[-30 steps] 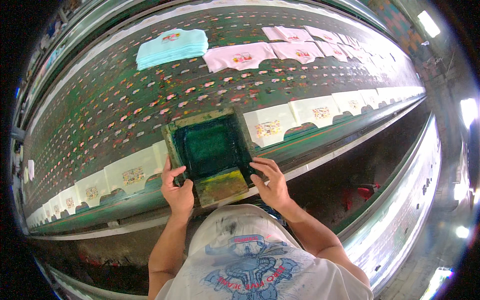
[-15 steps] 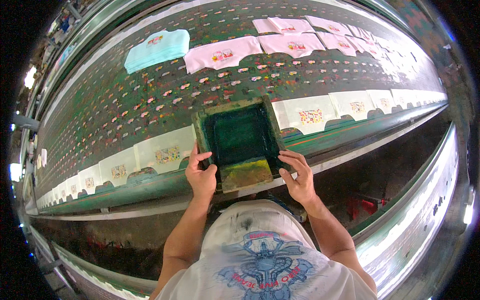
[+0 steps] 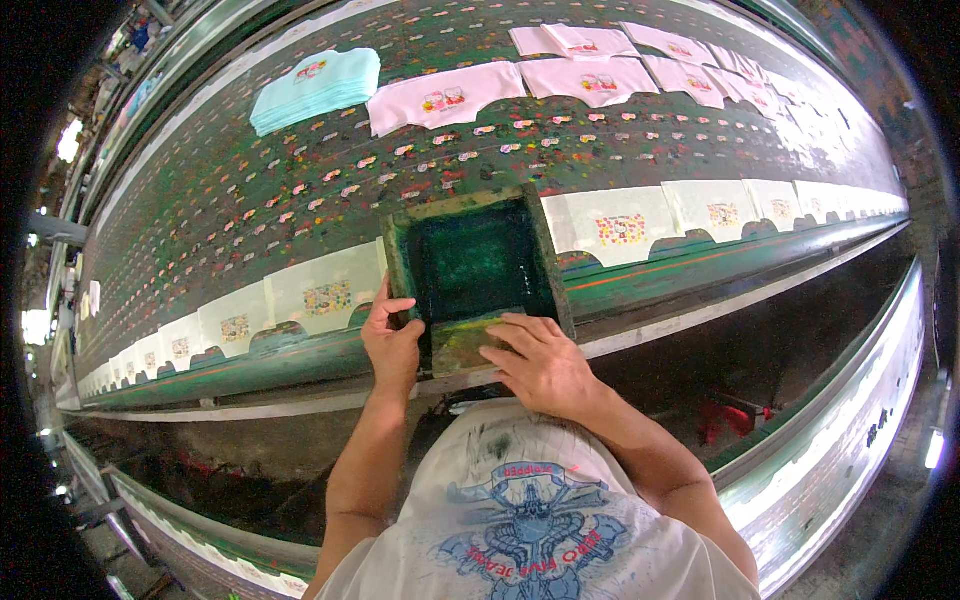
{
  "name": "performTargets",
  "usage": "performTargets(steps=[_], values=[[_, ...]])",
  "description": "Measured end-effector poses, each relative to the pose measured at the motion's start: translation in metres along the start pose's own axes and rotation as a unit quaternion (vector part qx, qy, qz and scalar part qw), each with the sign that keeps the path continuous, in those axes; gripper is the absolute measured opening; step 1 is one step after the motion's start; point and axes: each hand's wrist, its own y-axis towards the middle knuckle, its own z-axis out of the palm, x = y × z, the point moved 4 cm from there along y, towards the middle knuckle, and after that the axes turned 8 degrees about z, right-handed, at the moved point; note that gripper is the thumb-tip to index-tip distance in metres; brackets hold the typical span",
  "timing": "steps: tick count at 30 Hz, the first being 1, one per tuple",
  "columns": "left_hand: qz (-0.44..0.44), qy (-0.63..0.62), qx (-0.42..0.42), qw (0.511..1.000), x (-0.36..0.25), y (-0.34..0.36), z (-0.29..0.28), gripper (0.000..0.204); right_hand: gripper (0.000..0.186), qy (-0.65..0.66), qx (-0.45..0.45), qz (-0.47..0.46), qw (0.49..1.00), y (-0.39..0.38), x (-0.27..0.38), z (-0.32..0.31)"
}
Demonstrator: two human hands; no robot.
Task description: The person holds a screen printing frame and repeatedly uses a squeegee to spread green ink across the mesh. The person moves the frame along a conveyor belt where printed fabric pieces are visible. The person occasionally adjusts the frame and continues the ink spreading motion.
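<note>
1. A square wooden frame with a dark green inner panel (image 3: 472, 255) sits over the near edge of a long dark, colour-specked table (image 3: 300, 185).
2. The left hand (image 3: 392, 345) is curled onto the frame's left rim, thumb and forefinger slightly apart.
3. The right hand (image 3: 548, 368) has its fingertips on a flat yellow-stained slab (image 3: 462, 342) at the frame's near end; whether it grips cannot be told.
4. The worn white shirt (image 3: 430, 505) carries a blue mechanical-looking motif with red capital lettering.
5. White fabric pieces (image 3: 345, 270) beside the frame bear multicoloured rectangular prints, lettering too small to read.
6. Pink fabric pieces (image 3: 447, 85) show red cartoon prints above tiny illegible marks; a mint-green fabric stack (image 3: 315, 95) has a red print.
</note>
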Motion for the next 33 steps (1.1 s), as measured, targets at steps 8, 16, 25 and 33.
performTargets(steps=[8,16,25,33], values=[[0.007,0.039,-0.003,0.999,0.003,0.000,-0.002,0.034,0.028,-0.107,0.138,-0.011,0.985,0.040,0.002,0.006],[0.055,0.016,0.006,0.998,0.018,-0.002,-0.003,0.034,0.028,-0.069,0.139,0.001,0.988,0.144,-0.061,-0.008],[0.053,0.051,0.012,0.997,0.007,-0.004,0.000,0.031,0.042,-0.134,0.132,0.067,0.980,0.158,-0.066,0.004],[0.064,0.062,0.009,0.996,0.006,-0.003,0.001,0.033,0.046,-0.142,0.146,0.058,0.977,0.089,-0.011,0.012]])
